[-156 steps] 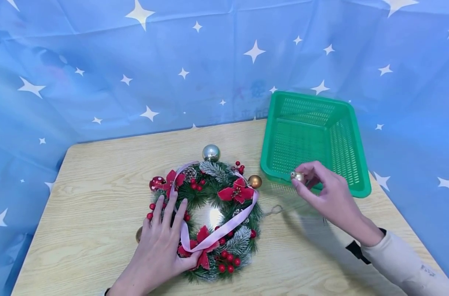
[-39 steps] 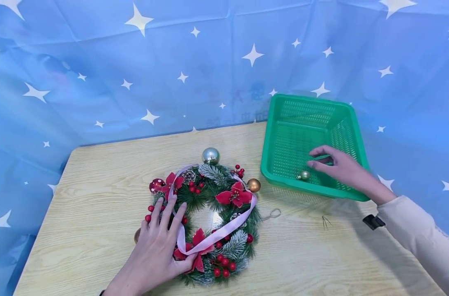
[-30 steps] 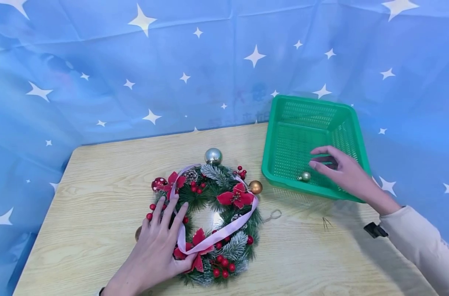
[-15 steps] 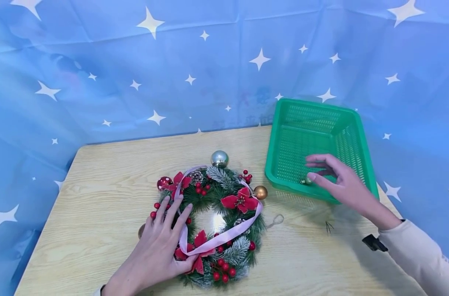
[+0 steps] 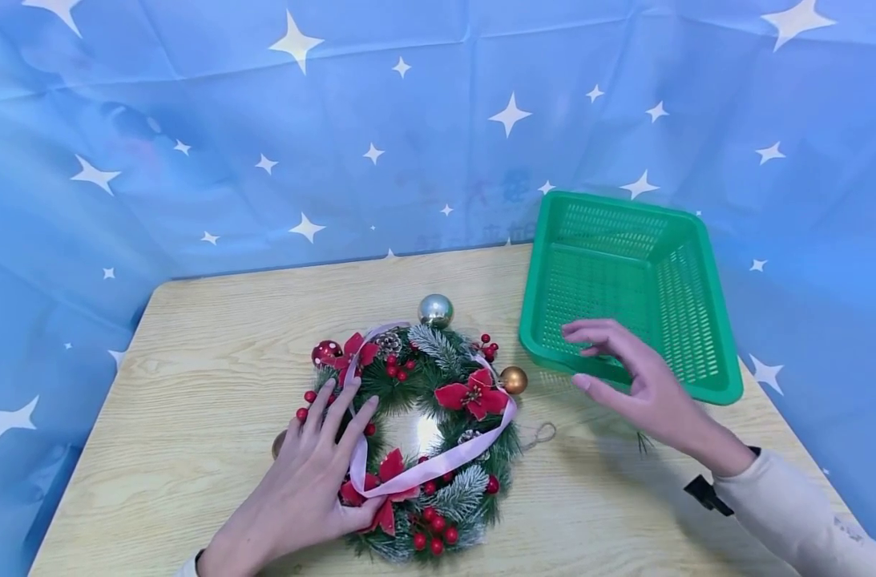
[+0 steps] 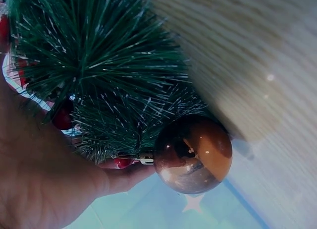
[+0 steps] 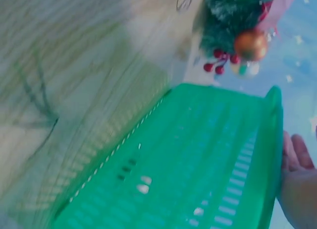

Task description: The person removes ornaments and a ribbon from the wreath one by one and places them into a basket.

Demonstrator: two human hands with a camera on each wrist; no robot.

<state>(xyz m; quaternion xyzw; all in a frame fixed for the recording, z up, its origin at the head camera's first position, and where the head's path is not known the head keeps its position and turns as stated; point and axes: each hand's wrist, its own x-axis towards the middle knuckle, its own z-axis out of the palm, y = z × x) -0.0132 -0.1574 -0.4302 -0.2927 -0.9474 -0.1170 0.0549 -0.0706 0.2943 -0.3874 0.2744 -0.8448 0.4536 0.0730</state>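
Observation:
A green Christmas wreath (image 5: 458,493) with red poinsettias, berries, pine cones and a pink ribbon lies on the table. My left hand (image 5: 304,481) rests on its left side, fingers spread. Beside that hand in the left wrist view is a copper bauble (image 6: 193,154) at the wreath's edge. My right hand (image 5: 643,389) hovers over the front rim of the green basket (image 5: 534,320), thumb and fingers apart, with nothing visible between them. The small pale bauble seen earlier in the basket does not show in the head view; the hand covers that part.
A silver bauble (image 5: 435,310), a gold bauble (image 5: 513,380) and a red spotted mushroom (image 5: 326,353) sit around the wreath. A twine loop (image 5: 544,433) sticks out at its right. Thin dark wires (image 5: 643,442) lie on the table (image 5: 192,353) before the basket.
Earlier my right hand carried a small pale bauble, which then lay in the basket with the hand open beside it. Now that hand has moved left toward the front rim. The left hand stays.

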